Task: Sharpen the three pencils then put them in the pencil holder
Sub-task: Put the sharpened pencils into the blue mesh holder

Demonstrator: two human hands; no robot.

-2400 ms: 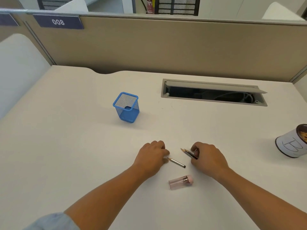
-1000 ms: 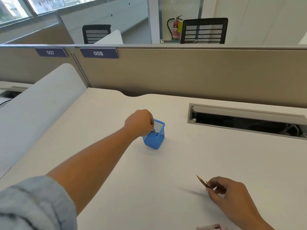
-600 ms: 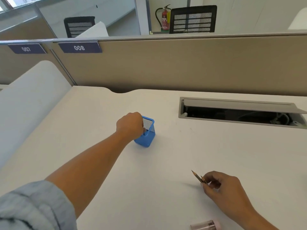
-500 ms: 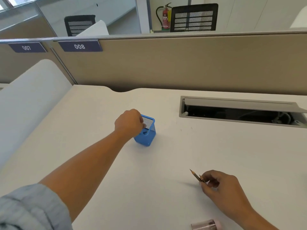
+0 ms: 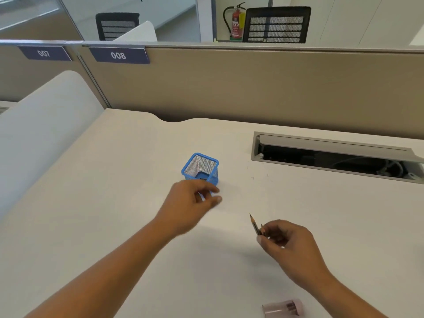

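A blue mesh pencil holder (image 5: 200, 167) stands upright on the white desk, a dark shape low inside it. My left hand (image 5: 190, 203) hovers just in front of the holder, fingers loosely curled and apart, holding nothing. My right hand (image 5: 290, 244) is nearer me on the right and pinches two short dark pencils (image 5: 255, 226) with sharpened tips pointing up and away. A pink translucent sharpener (image 5: 283, 307) lies on its side at the bottom edge, below my right hand.
A grey cable tray (image 5: 332, 154) with its lid up opens in the desk at the back right. A beige partition (image 5: 252, 88) closes the far side, and a white curved divider (image 5: 46, 125) borders the left.
My left hand carried a pencil to the blue holder, let it go inside, and has now drawn back toward me with nothing in it. My right hand kept its pencils.
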